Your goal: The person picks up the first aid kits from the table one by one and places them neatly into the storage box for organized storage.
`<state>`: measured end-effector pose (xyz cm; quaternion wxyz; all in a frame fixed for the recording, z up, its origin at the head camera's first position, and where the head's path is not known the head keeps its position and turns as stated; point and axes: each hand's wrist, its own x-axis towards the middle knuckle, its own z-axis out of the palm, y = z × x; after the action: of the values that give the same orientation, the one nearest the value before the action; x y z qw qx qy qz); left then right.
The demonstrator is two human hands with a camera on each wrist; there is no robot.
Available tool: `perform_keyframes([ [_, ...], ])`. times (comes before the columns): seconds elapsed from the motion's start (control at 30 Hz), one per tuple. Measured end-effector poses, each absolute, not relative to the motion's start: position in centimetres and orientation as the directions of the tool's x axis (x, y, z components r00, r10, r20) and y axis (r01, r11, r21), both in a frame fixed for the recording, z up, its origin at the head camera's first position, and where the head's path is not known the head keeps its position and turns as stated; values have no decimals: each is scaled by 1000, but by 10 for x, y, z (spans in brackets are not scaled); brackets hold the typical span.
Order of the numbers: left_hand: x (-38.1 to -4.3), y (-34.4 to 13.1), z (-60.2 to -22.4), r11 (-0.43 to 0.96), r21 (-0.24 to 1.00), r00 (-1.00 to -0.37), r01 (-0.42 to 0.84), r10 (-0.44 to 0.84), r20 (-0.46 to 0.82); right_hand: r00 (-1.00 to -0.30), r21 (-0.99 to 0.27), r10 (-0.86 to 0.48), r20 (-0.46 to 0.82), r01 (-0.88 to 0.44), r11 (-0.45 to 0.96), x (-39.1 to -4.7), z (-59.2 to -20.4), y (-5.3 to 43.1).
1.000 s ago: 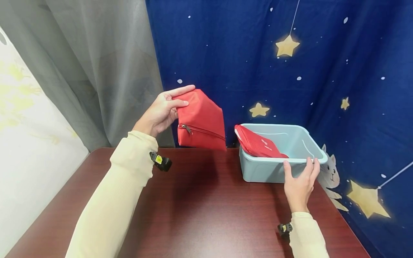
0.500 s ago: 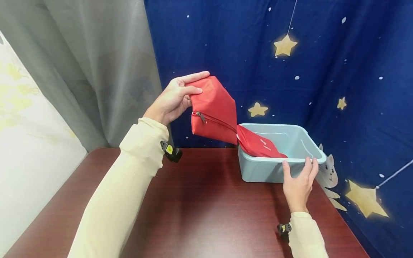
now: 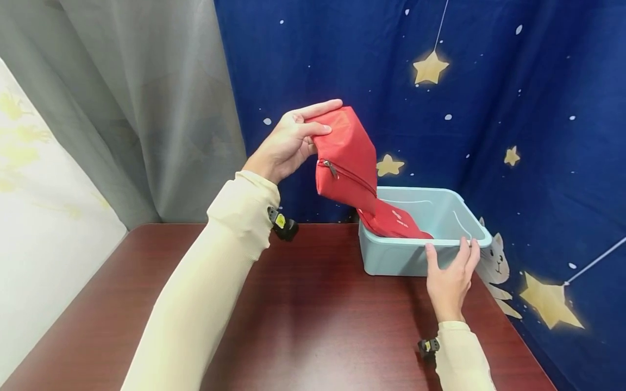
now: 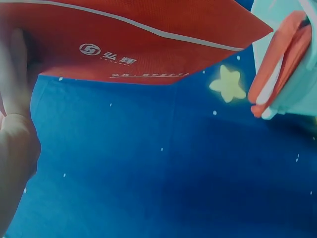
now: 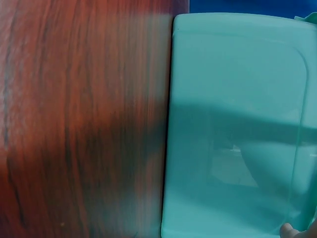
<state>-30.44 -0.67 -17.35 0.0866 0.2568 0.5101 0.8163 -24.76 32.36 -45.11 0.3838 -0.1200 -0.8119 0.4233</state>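
Note:
My left hand [image 3: 288, 138] pinches the top corner of a red zippered fabric pouch [image 3: 344, 152], thumb on the near face and index finger stretched along the upper edge. The pouch hangs in the air, its lower corner overlapping a second red pouch [image 3: 398, 221] in the head view. In the left wrist view, the held pouch [image 4: 148, 44] shows white lettering and a white line. That second pouch leans inside a light blue plastic bin [image 3: 396, 258], over its left end. My right hand [image 3: 447, 285] holds the bin's front rim, thumb [image 5: 287, 230] against the outer wall.
The bin stands on a dark red-brown wooden table [image 3: 313, 326], near its back right edge. Behind the table hang a grey curtain [image 3: 161, 108] and a blue curtain [image 3: 318, 54] with stars. A white wall [image 3: 39, 260] is at the left.
My left hand has carried the zippered pouch rightward and up, from left of the bin to over its left end. The right hand stays on the rim; the bin keeps its place.

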Motion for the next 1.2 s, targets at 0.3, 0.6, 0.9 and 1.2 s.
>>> perform_keyframes([
  [0.3,-310,22,-185,-438,894,-852,98,427,303,-681,-778,515,520,-129,614,-246,-450,324],
  [0.6,-318,28,-207,-417,907,-880,65,405,249,-676,-771,509,533,-140,621,-243,-449,324],
  [0.9,-325,33,-225,-332,943,-899,34,402,174,-667,-765,512,540,-137,629,-240,-447,327],
  [1.2,-330,38,-240,-209,976,-924,52,360,127,-669,-767,511,540,-141,626,-241,-448,328],
])
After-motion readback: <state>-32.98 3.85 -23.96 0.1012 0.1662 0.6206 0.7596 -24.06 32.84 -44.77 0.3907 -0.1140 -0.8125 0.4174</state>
